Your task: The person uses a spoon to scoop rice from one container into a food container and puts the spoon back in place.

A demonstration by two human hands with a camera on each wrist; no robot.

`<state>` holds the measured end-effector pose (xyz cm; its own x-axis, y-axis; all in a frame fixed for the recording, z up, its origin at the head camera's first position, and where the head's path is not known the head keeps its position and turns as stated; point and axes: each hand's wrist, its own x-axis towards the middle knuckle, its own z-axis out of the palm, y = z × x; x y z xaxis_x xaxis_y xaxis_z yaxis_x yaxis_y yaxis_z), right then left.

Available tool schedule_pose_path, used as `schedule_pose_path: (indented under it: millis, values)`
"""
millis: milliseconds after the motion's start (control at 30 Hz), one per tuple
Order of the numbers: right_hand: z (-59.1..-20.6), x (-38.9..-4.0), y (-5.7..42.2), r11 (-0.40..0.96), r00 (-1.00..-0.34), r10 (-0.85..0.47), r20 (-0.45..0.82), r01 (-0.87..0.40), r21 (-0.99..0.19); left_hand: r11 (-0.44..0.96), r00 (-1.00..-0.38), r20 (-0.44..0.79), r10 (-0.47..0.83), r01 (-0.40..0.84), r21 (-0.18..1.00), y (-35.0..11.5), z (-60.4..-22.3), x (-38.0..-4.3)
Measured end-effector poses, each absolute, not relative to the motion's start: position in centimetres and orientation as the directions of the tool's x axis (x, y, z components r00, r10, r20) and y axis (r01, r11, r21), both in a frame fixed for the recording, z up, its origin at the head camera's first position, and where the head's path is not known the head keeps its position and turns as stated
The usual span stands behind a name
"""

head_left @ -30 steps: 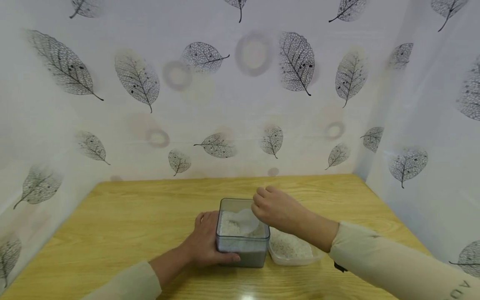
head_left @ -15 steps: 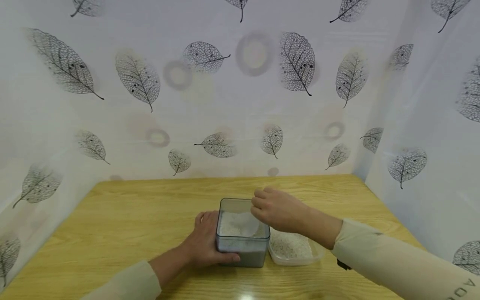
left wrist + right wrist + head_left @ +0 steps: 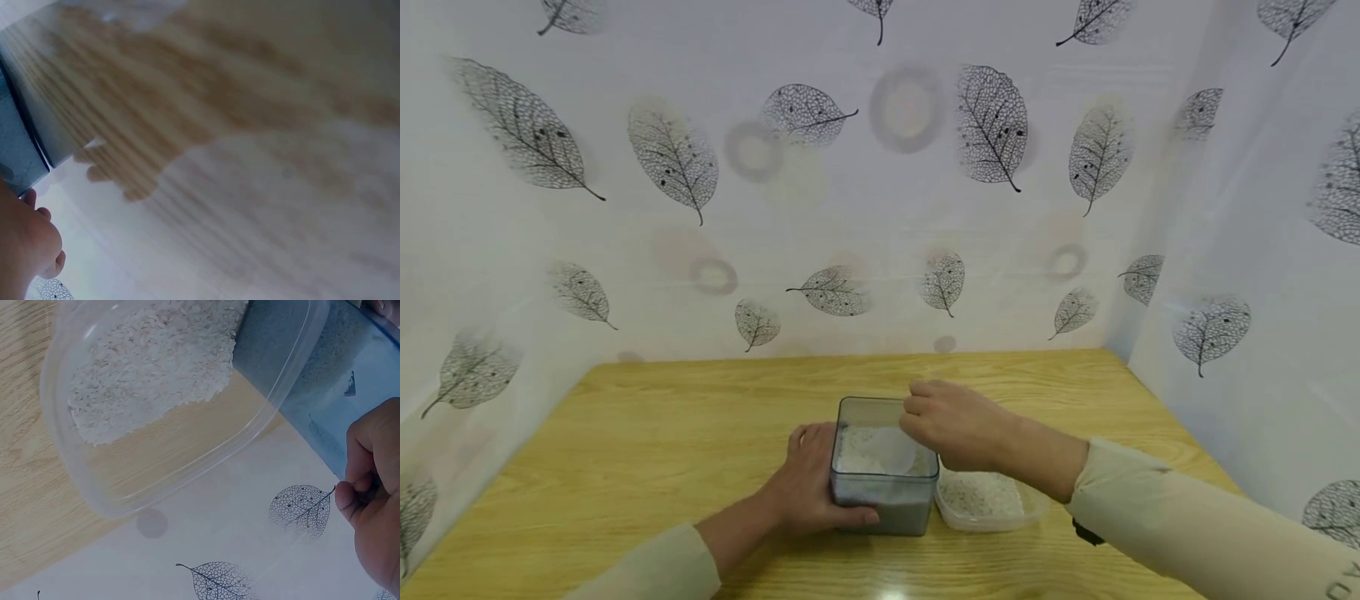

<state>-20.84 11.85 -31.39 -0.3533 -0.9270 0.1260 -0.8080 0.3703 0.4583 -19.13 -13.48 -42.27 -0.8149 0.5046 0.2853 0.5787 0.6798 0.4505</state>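
A grey see-through square bin (image 3: pixel 880 504) stands on the table, partly filled with white rice (image 3: pixel 856 450). My left hand (image 3: pixel 808 487) grips its left side, thumb along the front wall and fingers round the far side. In the left wrist view, the left hand (image 3: pixel 31 240) shows at the bin's edge. My right hand (image 3: pixel 958 425), over the bin's right rim, pinches the handle of a whitish translucent scoop (image 3: pixel 892 452) whose bowl is down at the rice. The handle is hidden in the fingers. From the right wrist, the right hand (image 3: pixel 378 487) has curled fingers beside the bluish bin wall (image 3: pixel 325 425).
Right against the bin's right side sits a clear shallow plastic tub (image 3: pixel 992 525), below my right forearm. Rice (image 3: pixel 156 369) lies heaped to one side in it. The wood-grain table (image 3: pixel 700 417) is enclosed by a leaf-print curtain (image 3: pixel 880 208) at the back and sides.
My right hand has shifted slightly down and left, and the scoop's bowl has moved and tilted within the bin. The left hand, bin and tub stay put.
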Motion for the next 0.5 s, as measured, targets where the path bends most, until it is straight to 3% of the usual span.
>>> schedule_pose_path:
  millis: [500]
  values:
    - [-30.32,-20.59,11.23,0.456,-0.461,-0.886,0.044,-0.852,0.258,0.661,-0.805,0.300,0.512,0.592,0.461,-13.44,-42.44,-19.32]
